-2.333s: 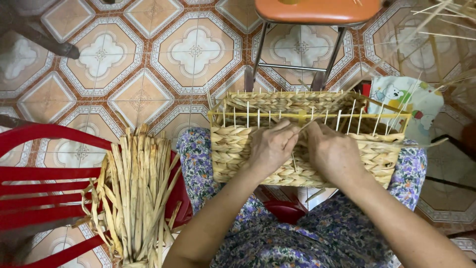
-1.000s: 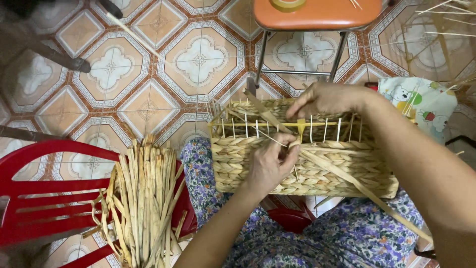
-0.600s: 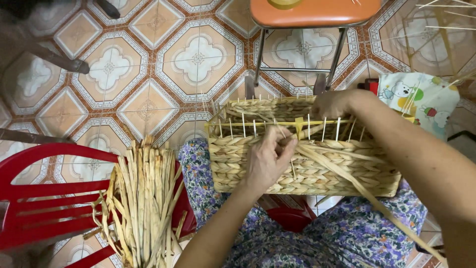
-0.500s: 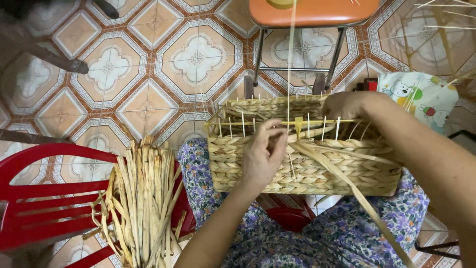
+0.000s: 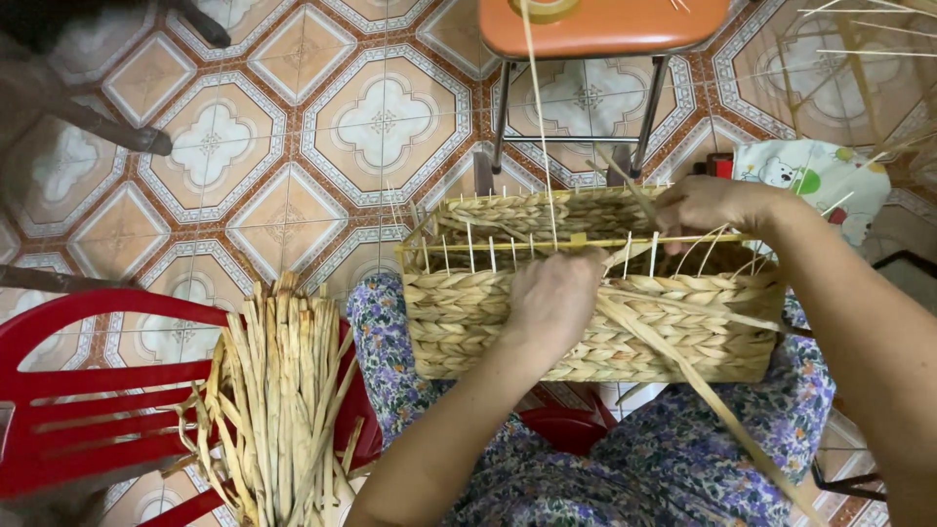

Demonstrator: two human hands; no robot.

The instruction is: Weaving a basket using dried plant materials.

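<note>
Half-woven rectangular basket [image 5: 586, 322] sat on the person's lap. Left hand [image 5: 552, 298] pressed against its front wall, fingers curled around a flat straw strand [image 5: 703, 385]. Right hand [image 5: 705, 207] gripped the far rim, pinching strands. Bundle of dried straw [image 5: 278, 390] lay on red plastic chair [image 5: 88, 390], left.

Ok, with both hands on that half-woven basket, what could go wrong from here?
The thin upright stakes poke up bare along the rim beside the left hand; they could prick it or bend. The long loose strand trails down past the lap from near the right hand and might snag or kink. The basket rests only on the knees, so it may tip.
</note>
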